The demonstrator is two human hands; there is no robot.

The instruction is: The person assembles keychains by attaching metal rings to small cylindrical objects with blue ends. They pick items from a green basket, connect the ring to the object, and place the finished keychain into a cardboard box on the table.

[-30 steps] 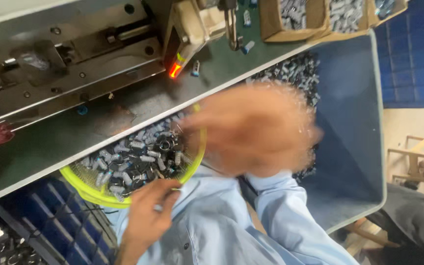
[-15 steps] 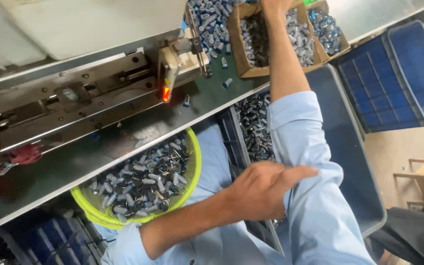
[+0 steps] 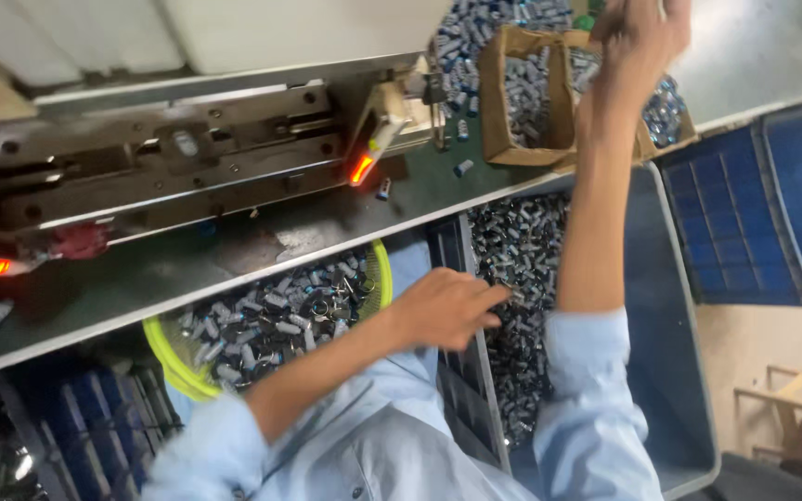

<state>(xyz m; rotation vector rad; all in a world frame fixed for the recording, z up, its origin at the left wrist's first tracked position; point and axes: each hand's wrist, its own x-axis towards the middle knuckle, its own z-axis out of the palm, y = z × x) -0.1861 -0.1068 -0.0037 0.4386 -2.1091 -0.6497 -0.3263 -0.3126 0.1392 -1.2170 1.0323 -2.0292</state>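
Note:
My left hand [image 3: 446, 308] lies low in the middle, fingers stretched right onto the edge of a blue tray [image 3: 670, 371] heaped with small grey metal cylinders [image 3: 517, 250]. Nothing shows in that hand. My right hand [image 3: 640, 42] is raised at the top, over two open cardboard boxes [image 3: 497, 102] filled with the same small parts. Its fingers are blurred and partly cut off by the frame edge, so I cannot tell what they hold. A yellow-green basket [image 3: 171, 357] of cylinders sits just left of my left forearm.
A grey metal machine [image 3: 169, 158] with a glowing red-orange light [image 3: 361, 170] runs along the green-grey bench [image 3: 234, 250]. Loose cylinders lie scattered near the boxes. Blue ribbed trays [image 3: 744, 223] stand at the right, and more blue crates [image 3: 85, 436] at the lower left.
A second ago a blurred hand filled the middle of the view. Since then my right arm has stretched up to the cardboard boxes and my left hand has moved right to the blue tray.

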